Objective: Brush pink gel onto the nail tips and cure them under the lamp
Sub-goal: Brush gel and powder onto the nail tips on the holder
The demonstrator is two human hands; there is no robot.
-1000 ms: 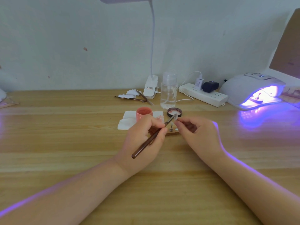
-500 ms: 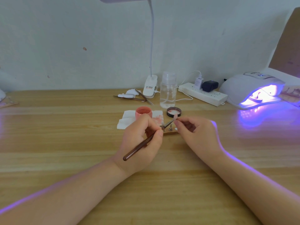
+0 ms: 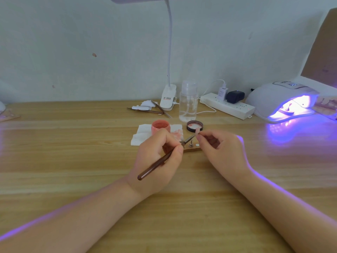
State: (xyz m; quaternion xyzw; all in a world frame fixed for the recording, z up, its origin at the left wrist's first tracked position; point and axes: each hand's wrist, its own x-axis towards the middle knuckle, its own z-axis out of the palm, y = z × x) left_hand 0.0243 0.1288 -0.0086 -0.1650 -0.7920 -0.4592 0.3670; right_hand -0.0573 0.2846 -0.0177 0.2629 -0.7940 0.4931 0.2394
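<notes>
My left hand (image 3: 158, 157) grips a brown gel brush (image 3: 155, 167), its bristles touching a pink nail tip (image 3: 197, 131). My right hand (image 3: 218, 150) pinches that nail tip between thumb and finger, just above a small wooden holder (image 3: 191, 149) with metal pegs. An open pot of pink gel (image 3: 160, 126) stands on a white wipe (image 3: 142, 134) behind my left hand. Its dark lid (image 3: 194, 126) lies to the right. The white curing lamp (image 3: 280, 101) glows violet at the far right, with something inside it.
A clear pump bottle (image 3: 188, 103), a clip-on desk lamp (image 3: 168, 97), a white power strip (image 3: 228, 106) with plugs and spare tools (image 3: 145, 110) line the back of the wooden table (image 3: 73, 152). A brown board (image 3: 322, 52) leans at the right.
The brush handle has dropped lower and further left in my left hand, and its bristles stay at the nail tip. My right hand has hardly moved.
</notes>
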